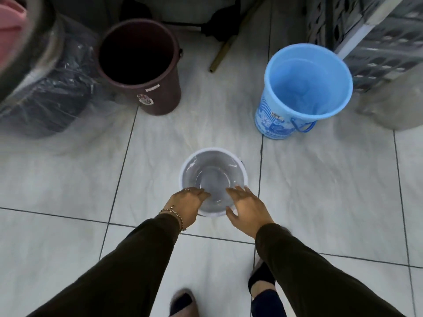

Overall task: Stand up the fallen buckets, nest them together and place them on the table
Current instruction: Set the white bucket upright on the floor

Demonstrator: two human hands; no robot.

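Three buckets stand upright on the tiled floor. A small white bucket (212, 170) is in the middle, just ahead of me. My left hand (186, 205) curls over its near left rim, fingers inside. Over the near right rim my right hand (247, 208) hovers with fingers spread; whether it touches is unclear. A dark maroon bucket (146, 97) stands at the back left. A light blue bucket (304, 88) with a printed side and a hanging handle stands at the back right.
Plastic-wrapped dark items (45, 97) lie at the left. A stick (225, 50) leans on the floor at the back. Stacked grey crates (377, 42) fill the right rear. My feet (261, 280) are close behind the white bucket.
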